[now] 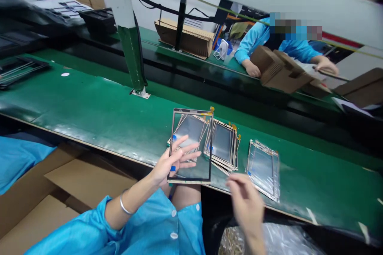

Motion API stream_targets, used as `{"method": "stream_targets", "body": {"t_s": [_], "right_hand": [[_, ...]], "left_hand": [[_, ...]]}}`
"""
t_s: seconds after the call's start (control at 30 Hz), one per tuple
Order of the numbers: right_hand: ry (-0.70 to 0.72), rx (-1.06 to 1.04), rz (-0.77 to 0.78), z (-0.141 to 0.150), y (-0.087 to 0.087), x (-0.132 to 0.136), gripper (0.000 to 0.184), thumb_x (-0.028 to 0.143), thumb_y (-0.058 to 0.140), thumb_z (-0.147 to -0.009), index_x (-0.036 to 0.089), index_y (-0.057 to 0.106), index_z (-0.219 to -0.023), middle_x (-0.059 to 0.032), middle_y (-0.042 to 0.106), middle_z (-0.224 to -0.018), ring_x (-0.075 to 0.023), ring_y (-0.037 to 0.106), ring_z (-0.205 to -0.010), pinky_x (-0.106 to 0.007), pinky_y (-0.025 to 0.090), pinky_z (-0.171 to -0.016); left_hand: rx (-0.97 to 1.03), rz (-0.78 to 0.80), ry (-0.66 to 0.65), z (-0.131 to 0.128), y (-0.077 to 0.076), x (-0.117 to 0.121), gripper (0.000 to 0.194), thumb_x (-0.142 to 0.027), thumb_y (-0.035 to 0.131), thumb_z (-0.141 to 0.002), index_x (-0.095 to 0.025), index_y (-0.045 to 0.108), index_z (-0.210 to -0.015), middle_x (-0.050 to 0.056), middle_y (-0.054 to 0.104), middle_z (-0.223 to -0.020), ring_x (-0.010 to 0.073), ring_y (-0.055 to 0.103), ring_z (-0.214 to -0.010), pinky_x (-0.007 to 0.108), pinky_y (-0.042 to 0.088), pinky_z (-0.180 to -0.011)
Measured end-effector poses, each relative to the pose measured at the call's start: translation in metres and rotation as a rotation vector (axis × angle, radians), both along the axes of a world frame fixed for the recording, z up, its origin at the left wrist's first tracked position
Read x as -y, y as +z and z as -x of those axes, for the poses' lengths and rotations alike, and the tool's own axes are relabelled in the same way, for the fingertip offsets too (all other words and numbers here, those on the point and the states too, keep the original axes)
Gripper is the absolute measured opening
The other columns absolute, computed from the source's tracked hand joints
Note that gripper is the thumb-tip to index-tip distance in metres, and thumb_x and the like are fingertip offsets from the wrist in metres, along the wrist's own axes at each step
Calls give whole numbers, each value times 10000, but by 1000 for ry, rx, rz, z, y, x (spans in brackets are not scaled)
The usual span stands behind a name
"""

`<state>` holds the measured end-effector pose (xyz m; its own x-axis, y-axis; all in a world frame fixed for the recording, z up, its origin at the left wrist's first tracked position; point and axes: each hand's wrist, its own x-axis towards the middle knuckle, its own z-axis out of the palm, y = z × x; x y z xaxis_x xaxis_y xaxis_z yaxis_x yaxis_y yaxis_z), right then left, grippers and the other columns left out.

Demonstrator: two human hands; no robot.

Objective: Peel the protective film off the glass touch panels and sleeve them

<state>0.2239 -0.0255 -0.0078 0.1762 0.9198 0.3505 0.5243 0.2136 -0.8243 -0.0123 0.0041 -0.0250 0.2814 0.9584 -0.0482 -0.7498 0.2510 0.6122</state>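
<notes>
Nearest the camera is the person's blue jacket (pixel 158 223), with crumpled clear plastic (pixel 287 239) to its right and an open cardboard box (pixel 89 179) to its left. The left hand (pixel 176 158) holds up a framed panel (pixel 191 172) over the near edge of the green counter (pixel 89 107); its fingers are spread wide and show through the clear pane. A blue tab (pixel 172 168) sits at the panel's left side. The right hand (pixel 247 201), blurred, is near the same edge, fingers curled in; I cannot tell whether they hold anything.

On the counter, one stack of panels (pixel 191 127) lies beyond the raised panel, partly seen through it, and another stack (pixel 222 141) just to the right. Farther right lies a panel in clear wrap (pixel 263 169). On the far side, a co-worker in blue sleeves (pixel 254 36) is at folded cardboard (pixel 284 69).
</notes>
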Motion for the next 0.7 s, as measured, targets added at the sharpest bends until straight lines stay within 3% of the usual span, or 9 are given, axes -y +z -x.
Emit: {"method": "stream_targets", "body": {"t_s": [0.07,0.17,0.37,0.47,0.6,0.63,0.7], "right_hand": [[105,-112,95,23,-24,17,163,336,617,-809,174,628,-805,-65,628,-806,-167,614,-704,-271,530,-607],[138,-240,151,38,-36,27,125,302,593,-840,180,610,-824,-54,603,-813,-159,604,-727,-266,542,-634],[186,-149,142,32,-33,18,123,265,529,-889,188,550,-795,-20,549,-769,-127,550,-666,-244,485,-613],[209,-37,57,39,-28,18,122,214,498,-899,199,517,-779,3,503,-712,-113,500,-626,-228,434,-574],[427,-2,50,33,-24,50,151,203,490,-896,223,517,-749,-1,497,-675,-132,501,-601,-259,440,-545],[421,7,88,23,-25,63,162,232,507,-894,237,527,-733,-10,515,-677,-149,517,-600,-283,454,-536],[280,40,147,-6,-31,85,122,310,558,-881,263,575,-769,-32,577,-750,-184,565,-660,-321,490,-542]], "left_hand": [[-6,-23,30,-3,7,1,384,-257,519,-922,-276,462,-1301,89,584,-1301,263,592,-1138,368,509,-871],[-25,-58,37,-6,13,6,376,-274,528,-918,-293,475,-1290,78,580,-1308,268,581,-1153,364,512,-869],[-102,-108,64,-8,15,18,375,-310,550,-907,-305,497,-1278,80,592,-1293,277,587,-1143,371,511,-873],[-158,-105,115,-15,16,23,400,-333,575,-888,-274,506,-1278,101,596,-1281,284,596,-1126,377,514,-870],[-252,-56,347,-18,15,8,443,-339,589,-871,-252,482,-1292,104,536,-1345,269,572,-1157,362,516,-886],[-265,-45,408,-12,14,-1,457,-333,592,-866,-250,470,-1298,102,521,-1357,262,567,-1163,358,521,-884],[-295,-10,492,12,11,-22,476,-303,594,-860,-234,449,-1308,102,530,-1338,244,574,-1153,347,533,-870]]}}
